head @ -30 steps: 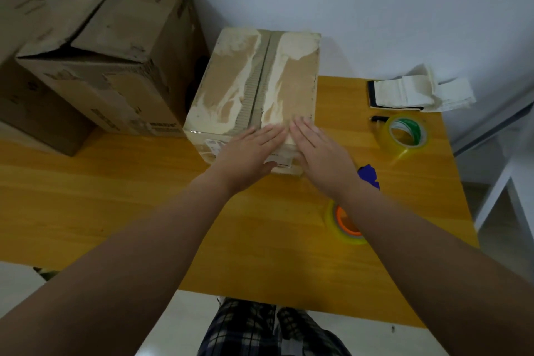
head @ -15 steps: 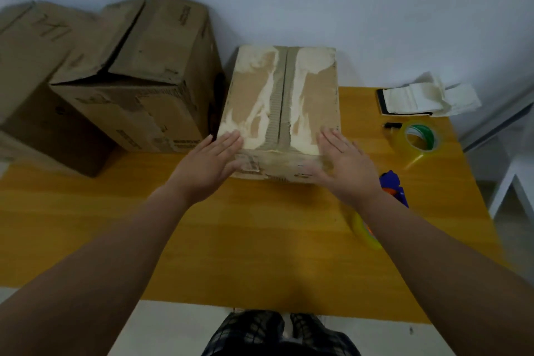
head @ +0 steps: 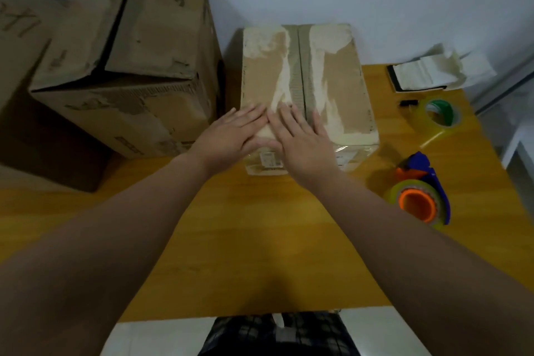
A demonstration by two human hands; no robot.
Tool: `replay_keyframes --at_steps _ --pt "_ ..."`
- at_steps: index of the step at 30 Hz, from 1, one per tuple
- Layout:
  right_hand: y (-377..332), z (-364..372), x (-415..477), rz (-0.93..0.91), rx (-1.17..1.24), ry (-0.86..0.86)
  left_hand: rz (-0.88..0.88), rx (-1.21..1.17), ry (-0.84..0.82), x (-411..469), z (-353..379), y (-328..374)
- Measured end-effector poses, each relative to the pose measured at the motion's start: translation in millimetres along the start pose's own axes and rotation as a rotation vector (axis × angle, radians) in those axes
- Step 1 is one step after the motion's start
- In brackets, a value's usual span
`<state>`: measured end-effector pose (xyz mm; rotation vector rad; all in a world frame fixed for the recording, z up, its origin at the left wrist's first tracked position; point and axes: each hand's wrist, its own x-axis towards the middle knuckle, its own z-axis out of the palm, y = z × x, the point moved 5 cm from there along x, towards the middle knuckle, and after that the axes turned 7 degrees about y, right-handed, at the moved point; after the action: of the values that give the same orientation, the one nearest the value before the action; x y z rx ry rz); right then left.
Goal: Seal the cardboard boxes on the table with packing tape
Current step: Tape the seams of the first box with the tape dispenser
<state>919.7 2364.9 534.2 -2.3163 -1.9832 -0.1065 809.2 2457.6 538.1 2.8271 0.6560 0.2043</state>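
Bench (head: 260,240): a yellow wooden top that fills the middle of the view and carries the boxes and the tape.
Far-left box (head: 23,66): a brown cardboard box cut off by the left edge, with dark handwriting on its top.
Large box (head: 138,66): brown cardboard, just right of the far-left box, with its top flaps not flat and a dark gap showing between them.
Small box (head: 332,81): the box being handled, at the back middle of the bench, just right of the large box. Its two top flaps are closed and meet along a centre seam. The top is scuffed with pale torn patches, and glossy clear film shows on its near face.
Left hand (head: 231,136): spread flat, palm down, fingers straight, resting on the near left part of the small box's top.
Right hand (head: 300,144): flat and palm down beside the left hand, fingers straight, reaching to the centre seam. The two hands touch or nearly touch.
Tape dispenser (head: 424,193): blue frame with an orange core and a clear roll, lying on the bench right of the small box.
Loose tape roll (head: 439,118): clear tape with a green core, behind the dispenser.
Paper pile (head: 433,72): pale sheets at the back right corner.
Small black object (head: 407,102): beside the loose roll, too small to identify.
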Motion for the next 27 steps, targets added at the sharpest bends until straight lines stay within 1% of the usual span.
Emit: replay_keyframes --at_steps 6,9,12,14,15,17,19,21,22,24,27 --pt "-2.8 8.7 -2.8 -0.037 -0.135 0.011 0.123 0.231 -0.022 -2.7 4.4 -1.1" --pt "-6.1 9.9 -4.2 -0.033 -0.218 0.031 0.123 0.320 -0.032 -4.2 5.9 -0.6" --pt "-5.0 4.0 -6.9 -0.043 -0.262 -0.010 0.104 0.472 -0.080 -4.1 6.4 5.6" --pt "5.2 -8.5 -12.5 -0.020 -0.172 -0.014 0.070 0.541 -0.112 -3.7 4.9 12.9" --pt "15.0 -16.0 -16.6 0.009 -0.117 -0.003 0.033 0.524 -0.113 -2.9 3.0 16.8" --pt "45.9 -27.2 -27.2 0.105 -0.040 0.028 -0.021 0.431 -0.090 2.2 0.7 27.4" --pt "82.3 -31.6 -37.8 0.218 0.022 0.046 0.006 0.346 -0.058 13.0 2.4 44.8" --pt "112.4 -30.0 -44.8 0.321 0.137 0.078 0.031 0.258 -0.035 30.3 5.3 63.2" --pt "123.2 -27.2 -47.8 0.366 0.229 0.089 0.030 0.218 -0.027 39.3 7.1 70.9" --pt "137.1 -16.1 -53.9 0.431 0.486 0.075 0.022 0.172 -0.024 53.7 13.4 83.0" --pt "137.3 1.4 -62.7 0.430 0.841 0.057 0.017 0.200 -0.064 61.1 27.0 89.5"
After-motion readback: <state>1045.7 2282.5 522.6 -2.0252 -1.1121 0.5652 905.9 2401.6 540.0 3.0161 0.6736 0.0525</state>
